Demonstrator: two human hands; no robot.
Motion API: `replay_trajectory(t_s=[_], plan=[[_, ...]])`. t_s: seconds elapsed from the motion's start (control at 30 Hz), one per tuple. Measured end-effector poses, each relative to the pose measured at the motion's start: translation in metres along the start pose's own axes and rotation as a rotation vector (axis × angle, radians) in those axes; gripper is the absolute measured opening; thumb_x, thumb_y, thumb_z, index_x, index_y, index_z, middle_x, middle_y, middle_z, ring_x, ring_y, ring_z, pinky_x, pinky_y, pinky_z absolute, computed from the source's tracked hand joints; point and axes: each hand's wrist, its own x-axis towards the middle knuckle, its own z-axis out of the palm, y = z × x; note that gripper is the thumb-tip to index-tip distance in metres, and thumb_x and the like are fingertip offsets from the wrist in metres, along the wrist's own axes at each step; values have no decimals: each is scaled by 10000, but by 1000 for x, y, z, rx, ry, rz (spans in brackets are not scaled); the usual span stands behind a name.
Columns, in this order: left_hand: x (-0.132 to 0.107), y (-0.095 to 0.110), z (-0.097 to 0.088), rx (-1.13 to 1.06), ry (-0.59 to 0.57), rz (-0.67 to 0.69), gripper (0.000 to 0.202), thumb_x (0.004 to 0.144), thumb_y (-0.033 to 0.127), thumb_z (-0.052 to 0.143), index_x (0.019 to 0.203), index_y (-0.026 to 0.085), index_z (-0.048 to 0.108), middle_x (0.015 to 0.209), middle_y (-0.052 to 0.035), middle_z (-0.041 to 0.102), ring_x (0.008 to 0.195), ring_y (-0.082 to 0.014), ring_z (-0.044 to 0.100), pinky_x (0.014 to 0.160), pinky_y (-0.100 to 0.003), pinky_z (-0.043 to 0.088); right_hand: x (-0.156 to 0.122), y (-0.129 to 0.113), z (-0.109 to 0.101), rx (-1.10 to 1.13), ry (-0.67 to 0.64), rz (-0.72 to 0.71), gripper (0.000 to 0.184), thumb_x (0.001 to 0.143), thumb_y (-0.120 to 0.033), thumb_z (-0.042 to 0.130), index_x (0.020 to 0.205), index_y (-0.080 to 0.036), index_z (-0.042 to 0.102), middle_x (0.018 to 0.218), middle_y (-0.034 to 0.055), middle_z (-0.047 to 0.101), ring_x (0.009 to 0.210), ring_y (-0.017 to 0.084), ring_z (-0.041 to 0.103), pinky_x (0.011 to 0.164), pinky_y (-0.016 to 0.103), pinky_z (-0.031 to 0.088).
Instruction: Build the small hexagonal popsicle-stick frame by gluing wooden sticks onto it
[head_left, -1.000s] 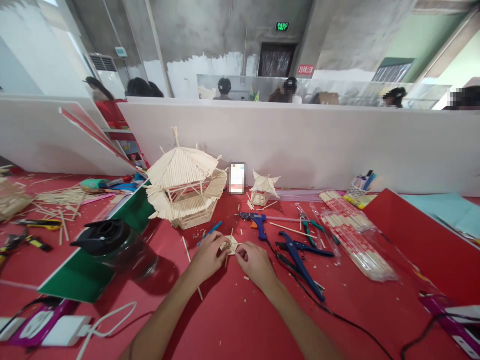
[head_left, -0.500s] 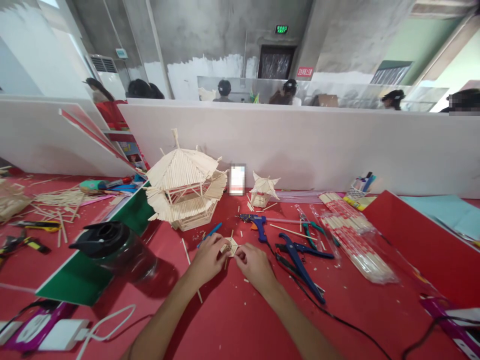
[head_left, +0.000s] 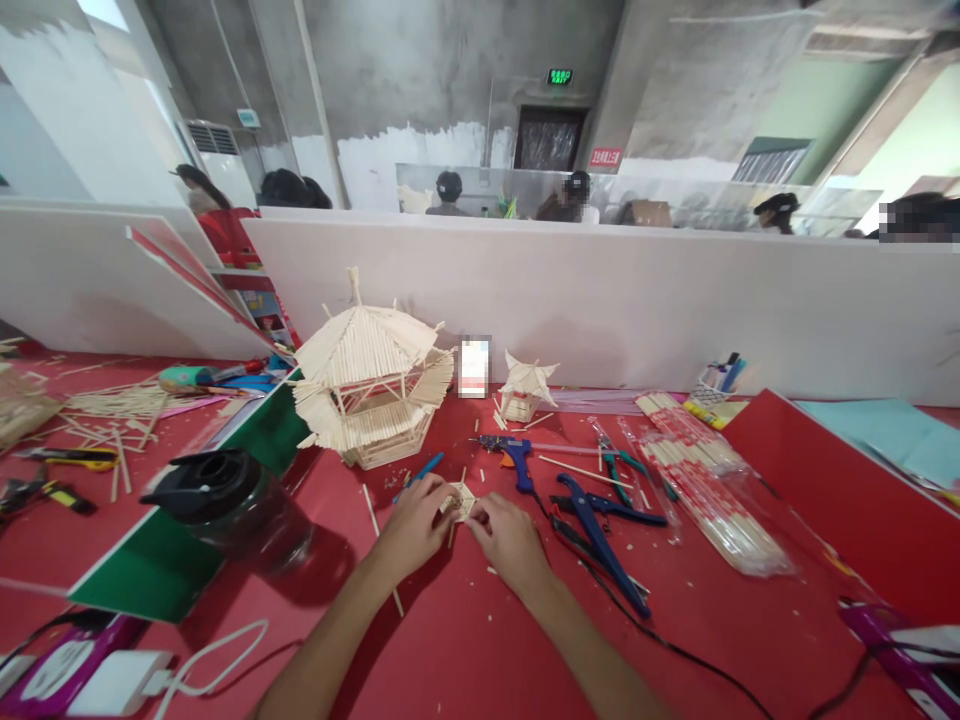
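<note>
A small flat piece built of thin wooden sticks (head_left: pixel 460 497) rests on the red table (head_left: pixel 465 630) between both my hands. My left hand (head_left: pixel 415 523) pinches its left edge with curled fingers. My right hand (head_left: pixel 504 537) pinches its right edge, fingers closed. Behind them stands a large stick pavilion model (head_left: pixel 367 385) and a small stick pavilion (head_left: pixel 526 387). A blue glue gun (head_left: pixel 512 456) lies just right of the piece, with blue-handled cutters (head_left: pixel 600 530) beside it.
A dark-lidded bottle (head_left: pixel 229 505) lies on a green board (head_left: pixel 172 560) at left. Packs of chopsticks (head_left: pixel 705 480) lie at right, a black cable (head_left: pixel 675 650) trails across the front. Loose sticks and tools litter the far left. A white partition (head_left: pixel 637 300) backs the table; people sit beyond.
The view has tilted slightly, shifting everything a little lower in frame. Both hands stay pinched on the small stick piece with only tiny finger movements.
</note>
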Motion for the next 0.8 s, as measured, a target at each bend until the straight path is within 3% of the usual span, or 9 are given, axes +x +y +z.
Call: replay_trajectory(t_s=[0.37,0.6,0.8], plan=[[-1,1,-11,39,-45,44,317,939,99,371,1038,228,642,1026,-55,622,941,-212,546,878,-382,412,-1,3,-2,91,1,-16,91,904,-208,589,834,-209,647,820,15,664,752,164,608,671,244,399],[-2,8,-11,43,-75,169,224,986,268,448,1011,228,667,952,-56,677,893,-202,570,815,-344,417,-4,2,-7,143,28,-44,107,919,-218,554,872,-218,650,859,19,660,784,162,616,682,238,426],[-3,6,-2,108,-77,216,258,992,254,431,911,205,671,820,-48,667,763,-181,583,734,-325,415,-5,0,-9,117,19,-68,117,935,-199,520,909,-209,633,895,28,646,819,167,614,727,258,429]])
